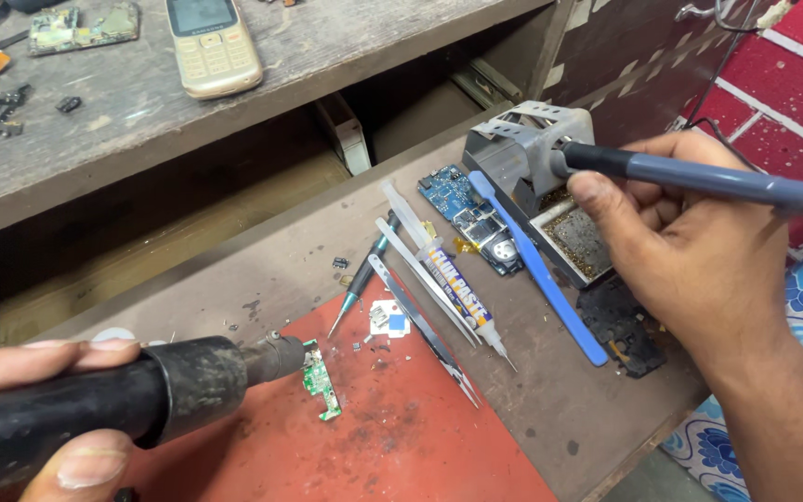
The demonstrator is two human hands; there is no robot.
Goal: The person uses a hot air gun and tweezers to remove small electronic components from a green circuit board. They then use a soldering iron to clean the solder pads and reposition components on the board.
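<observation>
My left hand (44,409) grips a black hot-air wand (141,381) at the lower left. Its metal nozzle points at a small green circuit board (321,382) lying on a red mat (392,437). My right hand (690,251) holds a grey-blue soldering iron (727,178) by its handle. The iron's front end sits in a grey metal stand (522,149) at the back right. The iron's tip is hidden inside the stand.
Between the hands lie tweezers (420,325), a syringe of paste (462,297), a blue pry stick (541,270), a screwdriver (360,288) and a blue phone board (471,214). A black part (625,325) sits by the edge. A beige keypad phone (211,46) rests on the upper shelf.
</observation>
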